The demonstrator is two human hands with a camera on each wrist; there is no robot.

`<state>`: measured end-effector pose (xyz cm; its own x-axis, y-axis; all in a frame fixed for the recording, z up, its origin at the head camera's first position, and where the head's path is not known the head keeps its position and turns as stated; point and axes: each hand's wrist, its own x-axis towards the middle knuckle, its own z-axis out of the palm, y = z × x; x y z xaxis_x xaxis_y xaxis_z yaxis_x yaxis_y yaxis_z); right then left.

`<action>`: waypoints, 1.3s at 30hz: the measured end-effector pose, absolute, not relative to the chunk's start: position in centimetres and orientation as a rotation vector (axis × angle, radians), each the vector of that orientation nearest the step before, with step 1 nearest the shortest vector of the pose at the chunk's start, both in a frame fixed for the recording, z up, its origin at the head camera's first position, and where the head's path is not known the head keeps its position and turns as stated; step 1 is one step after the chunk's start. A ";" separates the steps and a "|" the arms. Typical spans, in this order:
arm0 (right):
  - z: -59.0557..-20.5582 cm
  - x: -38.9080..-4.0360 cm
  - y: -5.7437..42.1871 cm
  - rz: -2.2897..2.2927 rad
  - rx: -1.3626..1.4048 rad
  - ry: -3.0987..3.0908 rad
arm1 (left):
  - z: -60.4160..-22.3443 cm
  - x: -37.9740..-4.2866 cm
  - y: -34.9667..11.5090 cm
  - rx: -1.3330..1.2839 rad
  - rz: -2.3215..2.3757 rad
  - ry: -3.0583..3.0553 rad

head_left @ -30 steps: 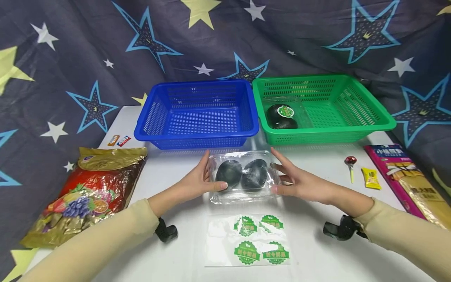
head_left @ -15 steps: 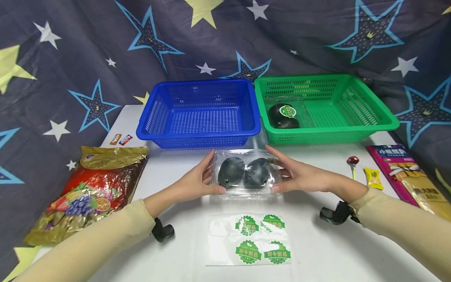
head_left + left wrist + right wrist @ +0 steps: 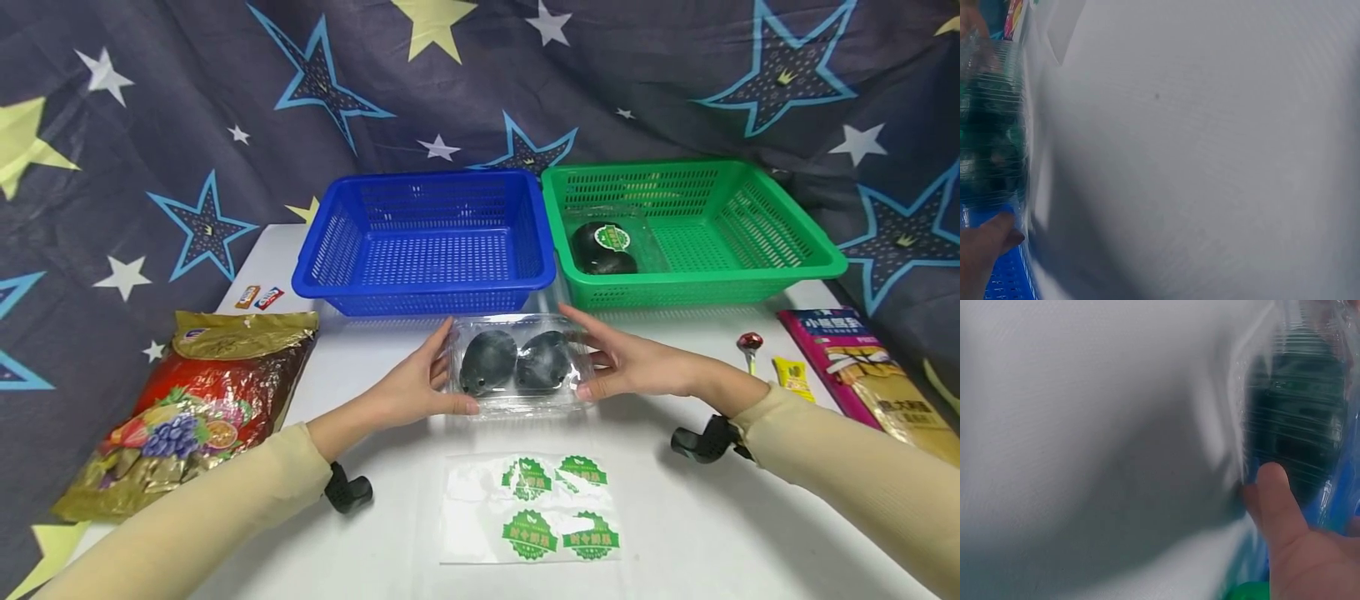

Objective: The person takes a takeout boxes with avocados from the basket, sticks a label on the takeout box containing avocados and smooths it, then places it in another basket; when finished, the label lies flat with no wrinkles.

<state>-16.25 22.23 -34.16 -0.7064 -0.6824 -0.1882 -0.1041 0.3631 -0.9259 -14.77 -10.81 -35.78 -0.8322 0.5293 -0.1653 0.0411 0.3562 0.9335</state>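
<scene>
A clear plastic clamshell box point(image 3: 536, 410) with two dark green avocados point(image 3: 489, 362) in it is held over the white table, just in front of the baskets. My left hand point(image 3: 412, 385) grips its left end, thumb at the near lower corner and fingers along the side. At the other end my right hand point(image 3: 645, 360) holds it the same way. The right wrist view shows the right thumb point(image 3: 1275, 494) pressed to the ribbed plastic wall. Below the box lies a sheet point(image 3: 472, 537) bearing several green round stickers point(image 3: 529, 533).
Behind stand a blue basket point(image 3: 423, 292) and a green basket point(image 3: 712, 289); the green one holds another clear box with dark fruit and a green label point(image 3: 612, 238). A large candy bag point(image 3: 195, 400) lies left. Right are a lollipop point(image 3: 749, 342), a yellow sweet point(image 3: 792, 377) and a pink-gold packet point(image 3: 870, 358).
Both hands have tilted the box's near side up from a flatter pose and shifted it slightly away from the sticker sheet. The avocados have turned inside it.
</scene>
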 end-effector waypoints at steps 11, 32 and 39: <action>-33.4 -14.8 22.5 -1.285 -0.740 2.290 | -34.8 -13.7 -11.2 0.430 1.317 2.269; -36.0 -6.0 18.9 -0.290 -1.709 2.503 | -35.1 -6.1 -10.0 0.736 0.690 2.632; -36.0 -6.3 18.8 -0.298 -1.642 2.457 | -35.3 -6.4 -8.0 0.676 0.696 2.505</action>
